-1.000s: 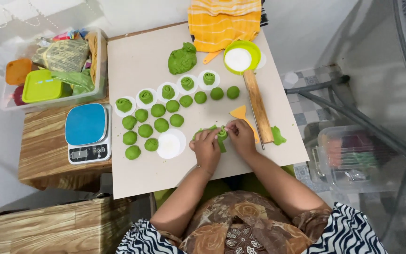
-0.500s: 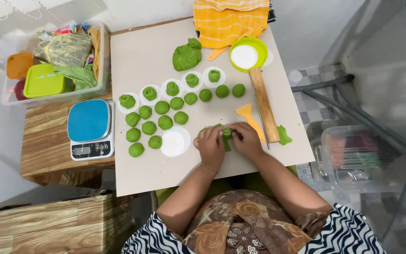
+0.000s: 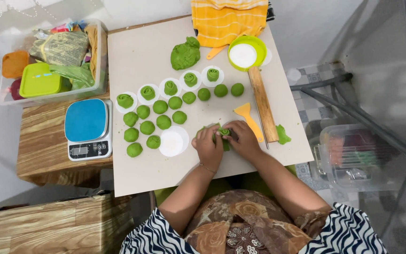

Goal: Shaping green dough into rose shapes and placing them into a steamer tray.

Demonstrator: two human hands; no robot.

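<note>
My left hand (image 3: 208,145) and my right hand (image 3: 240,138) meet over a green dough piece (image 3: 223,133) on the pale board (image 3: 142,51), fingers of both pinching it into a roll. To the left lie several green dough balls (image 3: 163,122) and a stack of white paper rounds (image 3: 171,142). Behind them stand several rolled green buns on paper rounds (image 3: 170,87). A larger lump of green dough (image 3: 185,53) rests farther back.
A wooden rolling pin (image 3: 263,103) and a yellow scraper (image 3: 248,117) lie right of my hands. A green bowl (image 3: 246,52) and an orange cloth (image 3: 229,21) sit at the back. A blue kitchen scale (image 3: 88,123) and a clear bin (image 3: 52,61) stand left.
Both hands have kept working the same green dough piece in place, rolling it tighter. Only the view has shifted slightly.
</note>
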